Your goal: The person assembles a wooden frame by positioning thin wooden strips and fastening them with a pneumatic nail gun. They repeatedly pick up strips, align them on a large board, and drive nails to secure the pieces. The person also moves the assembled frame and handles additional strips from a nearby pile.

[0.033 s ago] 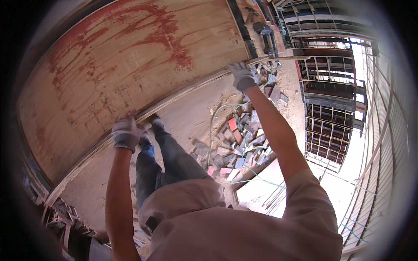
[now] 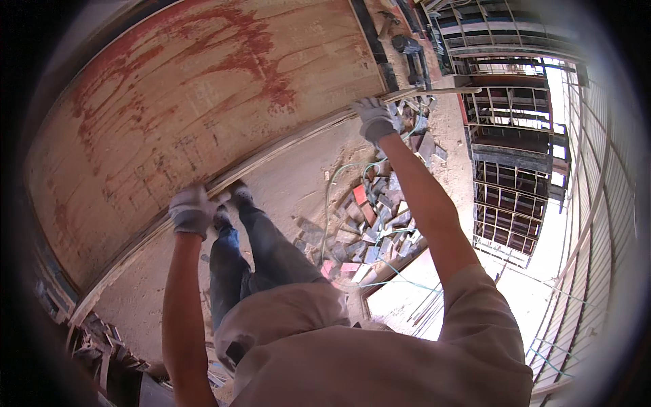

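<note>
A long, thin wooden strip (image 2: 285, 150) runs along the near edge of a big wooden panel (image 2: 169, 115) stained with red smears. My left hand (image 2: 190, 209), in a pale work glove with a grey cuff, is closed over the strip in front of my feet; motion blurs it a little. Farther right, my gloved right hand (image 2: 375, 120) curls its fingers over the same strip, near the panel's right corner. The undersides of both grips are hidden. Past that corner, the strip's end reaches out over the ground.
A heap of wood offcuts (image 2: 380, 217) lies right of my legs, with a thin green hose (image 2: 328, 197) winding over it. Beyond the panel's right edge are a dark power tool (image 2: 409, 46) and a hammer (image 2: 388, 26). Racks of framed panels (image 2: 512, 152) stand at right; scrap wood (image 2: 102, 346) lies lower left.
The whole view shifts very slightly, with the panel and hands a touch farther left. Both hands stay on the strip.
</note>
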{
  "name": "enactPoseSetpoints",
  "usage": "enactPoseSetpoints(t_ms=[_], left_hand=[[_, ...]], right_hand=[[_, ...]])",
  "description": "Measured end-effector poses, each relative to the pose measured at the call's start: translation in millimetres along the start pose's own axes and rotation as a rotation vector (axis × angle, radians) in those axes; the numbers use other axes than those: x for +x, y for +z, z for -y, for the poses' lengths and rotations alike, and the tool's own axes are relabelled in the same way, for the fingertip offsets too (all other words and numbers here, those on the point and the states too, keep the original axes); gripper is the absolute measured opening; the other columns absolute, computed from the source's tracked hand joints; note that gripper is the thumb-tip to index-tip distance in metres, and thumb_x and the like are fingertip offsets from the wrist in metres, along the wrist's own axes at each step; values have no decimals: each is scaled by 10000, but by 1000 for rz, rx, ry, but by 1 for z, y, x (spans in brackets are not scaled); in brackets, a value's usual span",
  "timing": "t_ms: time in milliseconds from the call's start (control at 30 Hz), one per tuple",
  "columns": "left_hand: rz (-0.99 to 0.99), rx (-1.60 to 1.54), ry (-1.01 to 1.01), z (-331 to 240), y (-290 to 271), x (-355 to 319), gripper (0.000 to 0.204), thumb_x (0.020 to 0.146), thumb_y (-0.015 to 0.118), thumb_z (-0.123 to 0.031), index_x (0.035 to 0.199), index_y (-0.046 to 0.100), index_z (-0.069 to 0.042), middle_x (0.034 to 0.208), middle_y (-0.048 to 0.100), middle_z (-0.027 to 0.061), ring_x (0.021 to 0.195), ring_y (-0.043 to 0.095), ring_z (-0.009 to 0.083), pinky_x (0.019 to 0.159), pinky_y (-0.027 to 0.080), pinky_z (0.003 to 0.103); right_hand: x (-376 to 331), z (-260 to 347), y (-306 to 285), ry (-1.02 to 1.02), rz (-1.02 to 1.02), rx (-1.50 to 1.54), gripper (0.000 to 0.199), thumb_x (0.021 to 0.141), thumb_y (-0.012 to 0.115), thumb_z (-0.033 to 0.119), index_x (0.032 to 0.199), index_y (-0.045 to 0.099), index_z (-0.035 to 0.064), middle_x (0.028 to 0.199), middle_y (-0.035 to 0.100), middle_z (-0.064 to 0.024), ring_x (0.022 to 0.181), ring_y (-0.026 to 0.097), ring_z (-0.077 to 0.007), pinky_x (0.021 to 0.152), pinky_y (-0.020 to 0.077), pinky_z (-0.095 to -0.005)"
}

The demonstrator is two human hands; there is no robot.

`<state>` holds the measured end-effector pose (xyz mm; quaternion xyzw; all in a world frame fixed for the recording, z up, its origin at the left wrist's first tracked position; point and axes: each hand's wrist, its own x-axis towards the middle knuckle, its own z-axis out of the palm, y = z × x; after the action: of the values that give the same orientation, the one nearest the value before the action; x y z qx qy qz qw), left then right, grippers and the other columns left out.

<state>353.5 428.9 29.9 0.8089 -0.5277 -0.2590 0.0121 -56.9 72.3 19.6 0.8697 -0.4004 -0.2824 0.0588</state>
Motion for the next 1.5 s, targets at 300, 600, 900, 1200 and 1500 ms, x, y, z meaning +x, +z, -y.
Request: enactPoseSetpoints(t_ms=[300, 600, 900, 1200, 1500], left_hand=[[-118, 43, 11, 7, 15, 10, 335, 783, 800, -430, 912, 716, -133, 839, 704, 133, 783, 698, 361, 717, 563, 485], [23, 25, -23, -3, -5, 17, 375, 801, 778, -440, 933, 753, -90, 895, 737, 177, 848, 710, 393, 768, 558, 498], [-10, 97, -20, -22, -16, 1, 516, 816, 737, -574, 943, 766, -75, 876, 745, 185, 850, 722, 394, 775, 565, 484], [-53, 189, 210, -3, 7, -25, 581, 969, 550, -566, 1328, 579, -110, 1304, 630, 219, 1119, 638, 415, 881, 536, 498], [98, 397, 517, -163, 85, -27, 466, 1001, 554, -475, 1192, 594, -52, 1059, 616, 155, 862, 621, 318, 693, 494, 427]], right_hand=[[65, 5, 21, -102, -91, 69, 186, 842, 634, 171, 922, 798, 137, 930, 770, -142, 890, 740, -359, 741, 568, -501], [39, 20, -28, 23, -178, 166, 310, 792, 662, 123, 1090, 737, 88, 1046, 738, -165, 991, 699, -358, 849, 543, -485], [-203, 143, 75, 98, -278, 554, 181, 907, 578, 208, 1001, 649, 70, 962, 666, -179, 913, 663, -381, 778, 522, -521], [-549, 294, 220, 1139, 672, 1110, 496, 1022, 422, 484, 1097, 731, 104, 987, 730, -202, 957, 698, -361, 823, 535, -505], [-606, 356, 276, 1183, 625, 1239, 312, 926, 569, 305, 992, 785, 90, 1003, 754, -181, 984, 736, -331, 863, 578, -450]])
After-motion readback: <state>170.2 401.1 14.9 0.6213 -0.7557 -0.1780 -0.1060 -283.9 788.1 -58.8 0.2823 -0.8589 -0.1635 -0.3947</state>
